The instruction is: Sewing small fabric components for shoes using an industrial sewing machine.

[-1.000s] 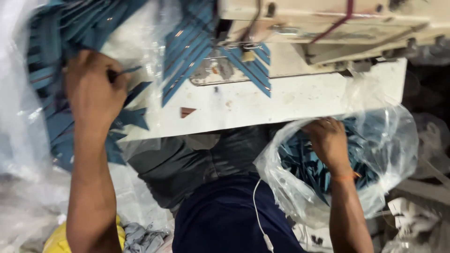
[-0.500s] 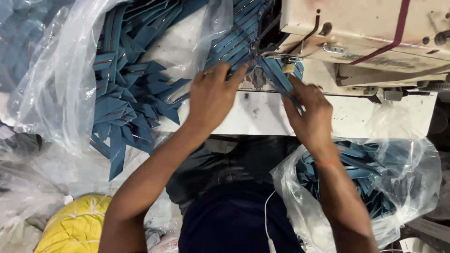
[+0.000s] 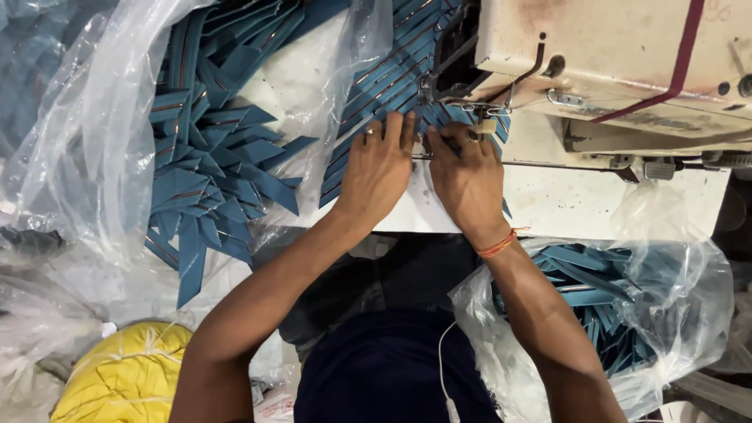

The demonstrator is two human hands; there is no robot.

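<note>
Hands meet at upper centre of the head view: the left hand (image 3: 377,168) and the right hand (image 3: 468,176) press flat, fingers curled down, onto a narrow blue fabric strip with a thin rust-coloured stripe (image 3: 392,82), pinning it to the white machine table (image 3: 564,204) beside the needle of the worn cream sewing machine (image 3: 619,59). By my judgement this is the feeding step; guiding it calls for steady, even pressure. Similar strips fill a clear plastic bag (image 3: 86,133) at left and another (image 3: 666,305) at lower right.
</note>
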